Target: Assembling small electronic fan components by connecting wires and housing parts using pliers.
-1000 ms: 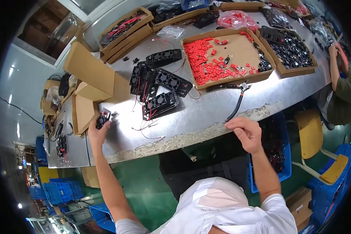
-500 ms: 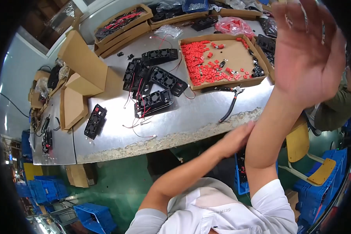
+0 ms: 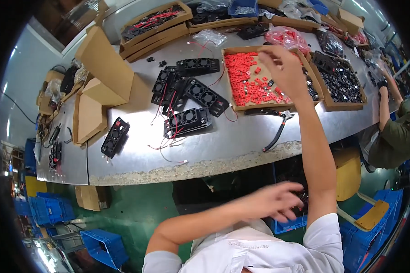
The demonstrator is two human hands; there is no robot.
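My right hand (image 3: 284, 70) hangs over a shallow cardboard tray (image 3: 226, 82) holding small red plastic connectors (image 3: 242, 75). Its fingers are bent but apart, and I see nothing between them. Down in front of the table edge, my left hand (image 3: 275, 200) is spread with nothing visible in it, slightly blurred. A pair of dark-handled cutting pliers (image 3: 274, 136) lies just in front of the tray. Left of it rest several black twin-fan units (image 3: 189, 120) with red and black wires, piled partly over each other. Another fan unit (image 3: 115, 137) lies apart.
A second cardboard tray (image 3: 351, 106) of small black parts stands at the right. An opened cardboard box (image 3: 109, 82) sits at the left. Pink and clear bags line the back. Blue crates (image 3: 105, 250) and a yellow chair (image 3: 371, 218) stand on the floor. Another person works at far right.
My right hand has dropped from its raised position to over the tray of red connectors. My left hand has left my right forearm and moved down toward me, fingers spreading. The view shifted slightly.
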